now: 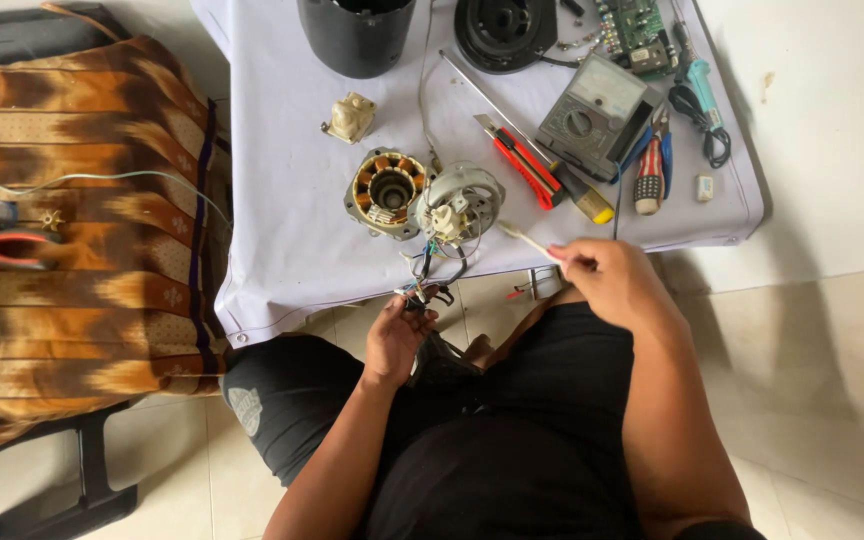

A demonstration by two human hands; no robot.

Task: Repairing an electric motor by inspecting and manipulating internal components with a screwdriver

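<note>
Coloured wires (422,285) pinched in left hand (397,335), ends hidden; right hand (617,280) gripping pale stick (527,240).

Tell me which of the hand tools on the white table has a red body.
The utility knife, lying diagonally near the table's centre. The screwdriver beside it has a yellow handle, and the pliers have striped grips.

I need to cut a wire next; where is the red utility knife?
In the head view, the red utility knife lies on the white table, right of the motor and left of the multimeter.
</note>
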